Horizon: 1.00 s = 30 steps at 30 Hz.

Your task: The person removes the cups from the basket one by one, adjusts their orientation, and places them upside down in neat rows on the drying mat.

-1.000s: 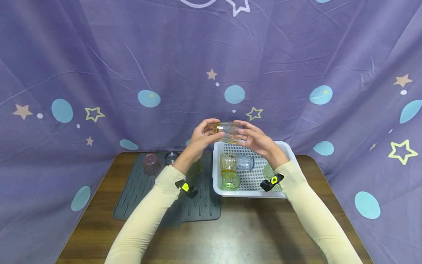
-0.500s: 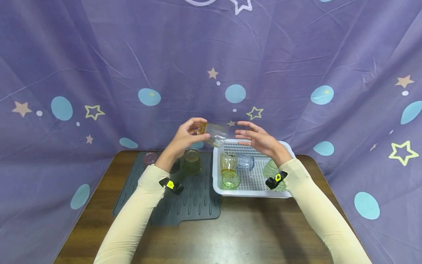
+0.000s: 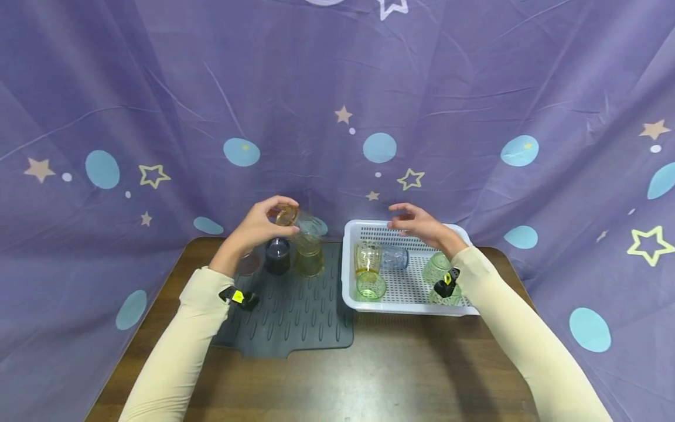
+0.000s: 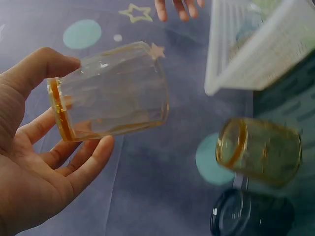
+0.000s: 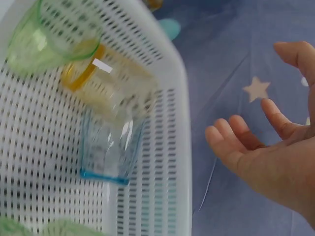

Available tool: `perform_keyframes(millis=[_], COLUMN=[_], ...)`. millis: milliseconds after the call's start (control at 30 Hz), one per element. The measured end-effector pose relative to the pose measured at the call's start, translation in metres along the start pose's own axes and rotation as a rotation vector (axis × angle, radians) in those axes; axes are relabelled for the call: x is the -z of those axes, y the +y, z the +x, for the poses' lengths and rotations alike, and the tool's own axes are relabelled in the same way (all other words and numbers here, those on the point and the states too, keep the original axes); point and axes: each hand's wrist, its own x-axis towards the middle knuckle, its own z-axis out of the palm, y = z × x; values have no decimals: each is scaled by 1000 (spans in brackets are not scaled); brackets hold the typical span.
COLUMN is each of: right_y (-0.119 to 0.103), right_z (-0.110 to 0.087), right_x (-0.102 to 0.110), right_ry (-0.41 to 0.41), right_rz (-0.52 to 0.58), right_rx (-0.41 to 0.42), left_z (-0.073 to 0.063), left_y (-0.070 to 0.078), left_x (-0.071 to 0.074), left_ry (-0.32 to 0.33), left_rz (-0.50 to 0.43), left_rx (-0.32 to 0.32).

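My left hand grips a clear amber-tinted drinking glass near its thick base, thumb on one side and fingers on the other. The glass is tilted, its mouth facing away from the palm, above the dark grey drying mat. Below it on the mat stand an upside-down amber glass and a dark blue glass; a pink glass is partly covered by the left wrist. My right hand holds nothing, fingers loosely bent over the back of the white basket.
In the basket lie a yellow glass, a blue glass, a green glass at the left front and green glasses at the right. The wooden table ends at a purple curtain behind.
The right hand let go of the amber glass and stayed over the basket, lowering slightly. The left hand carried the glass leftward to above the mat, tilting its mouth downward.
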Motion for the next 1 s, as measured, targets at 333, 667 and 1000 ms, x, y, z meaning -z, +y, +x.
perform_keyframes(millis=[333, 667, 1000], right_y=[10, 15, 23], right_z=[8, 13, 18], right_x=[3, -2, -6], right_ry=[11, -28, -77], right_rz=[-327, -516, -670], right_rx=[-32, -34, -69], left_z=[-9, -19, -28], left_y=[-15, -31, -49], left_x=[10, 19, 22], left_ry=[-52, -76, -110], left_rz=[254, 329, 393], left_rx=[-10, 20, 87])
